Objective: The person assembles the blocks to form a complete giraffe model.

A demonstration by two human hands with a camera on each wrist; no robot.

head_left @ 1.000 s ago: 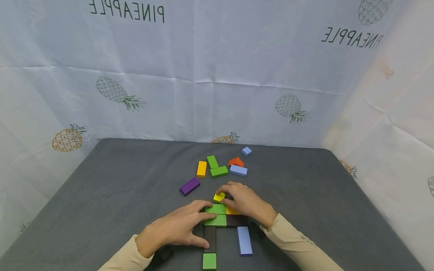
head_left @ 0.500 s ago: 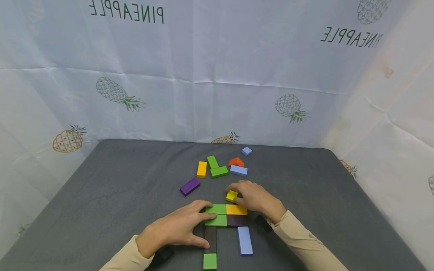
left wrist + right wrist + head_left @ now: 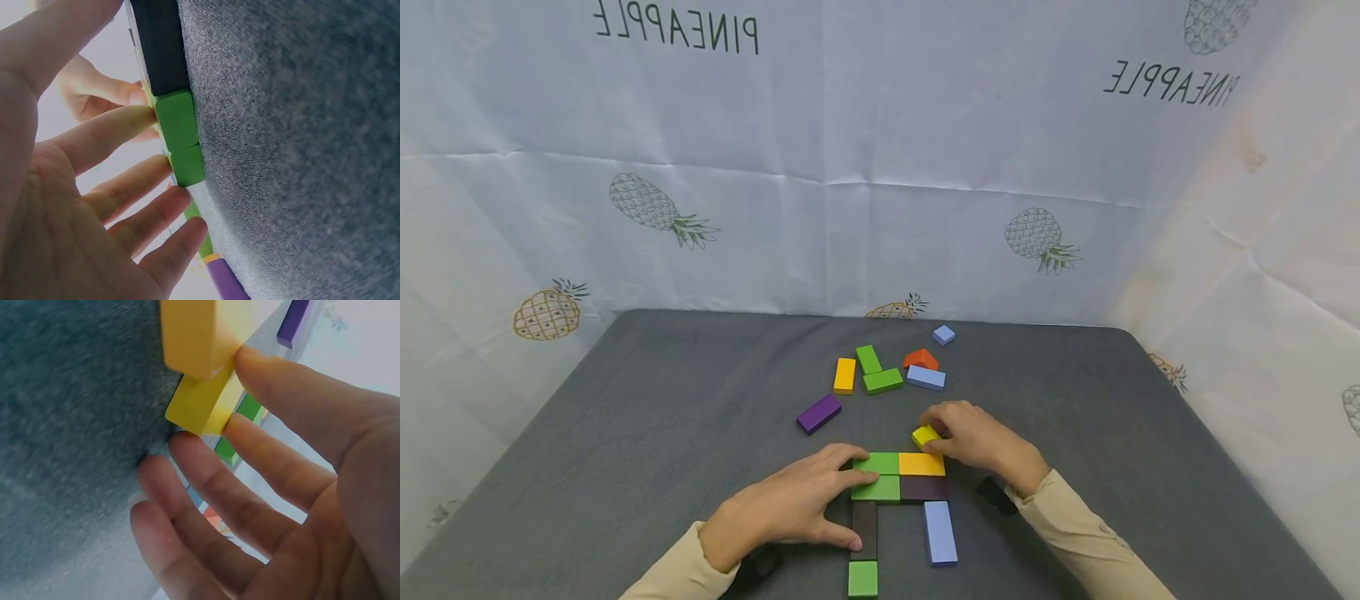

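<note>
My left hand (image 3: 797,500) lies with spread, fairly straight fingers on two adjoining green blocks (image 3: 889,490); its thumb reaches a dark brown block (image 3: 865,529). In the left wrist view, fingertips touch the sides of the green blocks (image 3: 177,119). With thumb and fingers, my right hand (image 3: 981,437) pinches a small yellow block (image 3: 925,436) just behind an orange-yellow block (image 3: 922,465). The right wrist view has the yellow block (image 3: 197,403) beside the orange-yellow one (image 3: 187,337). A dark purple-brown block (image 3: 923,488) adjoins the orange-yellow block's near side.
A light blue block (image 3: 940,533) and a green square block (image 3: 862,578) lie at the near end. Farther back are a purple block (image 3: 818,414), a yellow-orange block (image 3: 844,377), green blocks (image 3: 883,382), a red-orange block (image 3: 921,359) and blue blocks (image 3: 927,378) on the grey table.
My right hand has slid rightward with the yellow block, from behind the green blocks to behind the orange-yellow block's right part. The left hand has stayed in place.
</note>
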